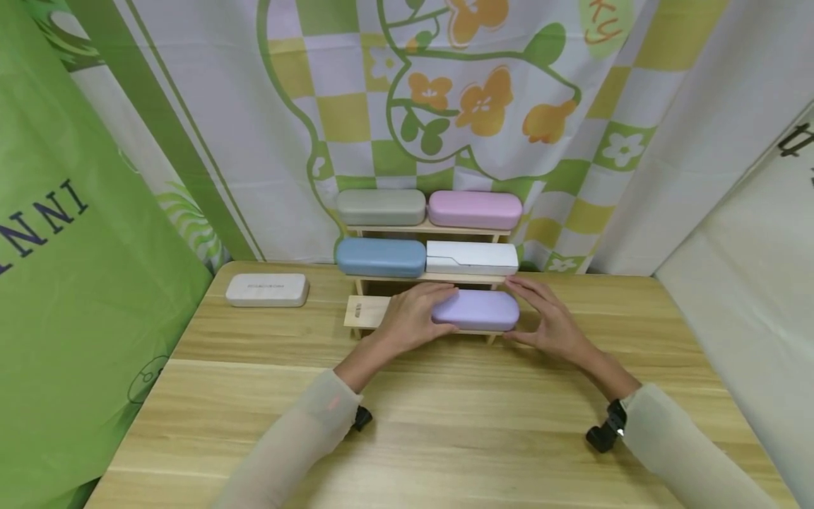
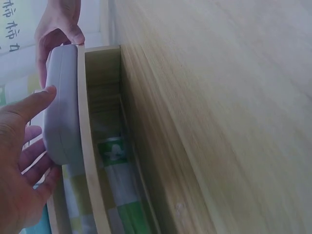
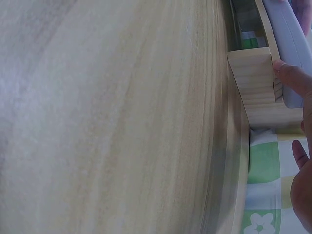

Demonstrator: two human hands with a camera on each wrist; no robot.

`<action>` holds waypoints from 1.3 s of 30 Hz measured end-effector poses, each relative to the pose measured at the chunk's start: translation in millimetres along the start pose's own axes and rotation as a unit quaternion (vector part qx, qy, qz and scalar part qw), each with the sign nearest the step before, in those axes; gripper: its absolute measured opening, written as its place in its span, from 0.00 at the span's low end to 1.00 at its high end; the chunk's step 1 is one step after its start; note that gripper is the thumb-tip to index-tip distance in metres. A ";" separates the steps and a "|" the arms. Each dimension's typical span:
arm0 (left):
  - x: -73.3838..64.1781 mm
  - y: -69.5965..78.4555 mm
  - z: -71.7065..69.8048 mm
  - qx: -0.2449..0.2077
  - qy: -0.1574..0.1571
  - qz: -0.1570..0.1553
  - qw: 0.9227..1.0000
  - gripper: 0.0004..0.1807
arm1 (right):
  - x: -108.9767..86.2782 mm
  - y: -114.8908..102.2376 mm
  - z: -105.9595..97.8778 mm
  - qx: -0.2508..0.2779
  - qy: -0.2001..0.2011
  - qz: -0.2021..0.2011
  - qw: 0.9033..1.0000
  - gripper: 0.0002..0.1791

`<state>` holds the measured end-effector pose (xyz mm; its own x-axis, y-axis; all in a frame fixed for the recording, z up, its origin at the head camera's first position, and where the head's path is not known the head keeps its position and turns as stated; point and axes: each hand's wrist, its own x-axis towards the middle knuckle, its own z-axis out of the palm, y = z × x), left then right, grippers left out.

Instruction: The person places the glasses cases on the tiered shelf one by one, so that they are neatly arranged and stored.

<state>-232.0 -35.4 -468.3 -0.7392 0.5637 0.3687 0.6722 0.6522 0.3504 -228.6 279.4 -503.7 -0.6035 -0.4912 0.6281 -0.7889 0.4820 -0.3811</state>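
A lavender glasses case (image 1: pixel 477 309) lies lengthwise on the right part of the lowest step of a wooden rack (image 1: pixel 367 311). My left hand (image 1: pixel 416 317) holds its left end, thumb along the front and fingers behind. In the left wrist view, that thumb (image 2: pixel 41 101) rests on the case's edge. My right hand (image 1: pixel 552 322) spans the right end, fingers at the back corner. Its thumb (image 3: pixel 290 75) touches the step's front edge beside the case in the right wrist view.
On the middle step sit a blue case (image 1: pixel 381 257) and a white case (image 1: pixel 472 258). A grey-green case (image 1: pixel 381 207) and a pink case (image 1: pixel 475 210) occupy the top step. A pale case (image 1: pixel 267 290) lies on the wooden table (image 1: pixel 445 424) at left. Behind hangs a patterned curtain (image 1: pixel 343 120).
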 end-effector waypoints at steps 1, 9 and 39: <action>-1.4 -0.2 -1.9 0.000 0.002 0.001 1.000 0.40 | 0.2 -0.3 0.3 -0.001 0.000 0.001 1.000 0.62; -13.3 -5.0 -14.6 -0.015 0.017 0.001 1.000 0.40 | -0.1 -0.5 2.0 -0.003 0.001 0.010 1.000 0.60; -71.4 -50.4 -83.6 -0.052 0.100 0.056 0.992 0.39 | -0.2 -0.6 0.4 0.000 -0.002 0.011 1.000 0.61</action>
<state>-209.5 -150.9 -440.3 -0.6441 0.5111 0.5692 0.7575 0.5299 0.3813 -228.1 278.9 -503.8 -0.6220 -0.4836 0.6158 -0.7748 0.4935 -0.3951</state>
